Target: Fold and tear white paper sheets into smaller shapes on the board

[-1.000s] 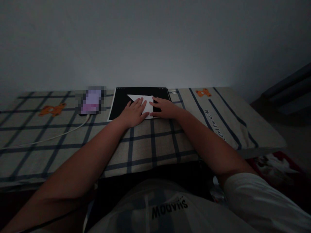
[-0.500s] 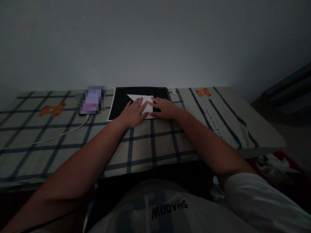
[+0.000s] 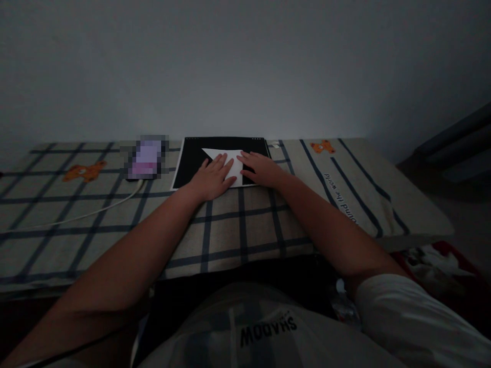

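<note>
A white folded sheet of paper [image 3: 235,159] lies on a black board or pad [image 3: 187,164] with a pale edge, near the wall. One pointed corner of the paper sticks out to the upper left. My left hand [image 3: 212,178] rests flat on the paper's lower left part with fingers spread, hiding some of it. At the paper's right edge is my right hand [image 3: 262,168], palm down, its fingers apart and the tips touching or just over that edge.
A phone [image 3: 146,159] with a blurred screen lies to the left, a white cable [image 3: 103,209] running from it. The checked cloth [image 3: 230,220] covers the table, which meets a bare wall [image 3: 238,71]. A red container [image 3: 448,260] with white stuff stands low at the right.
My right hand has shifted slightly to the right, its fingers drawn back toward the paper's right edge. The left hand stays almost still on the paper.
</note>
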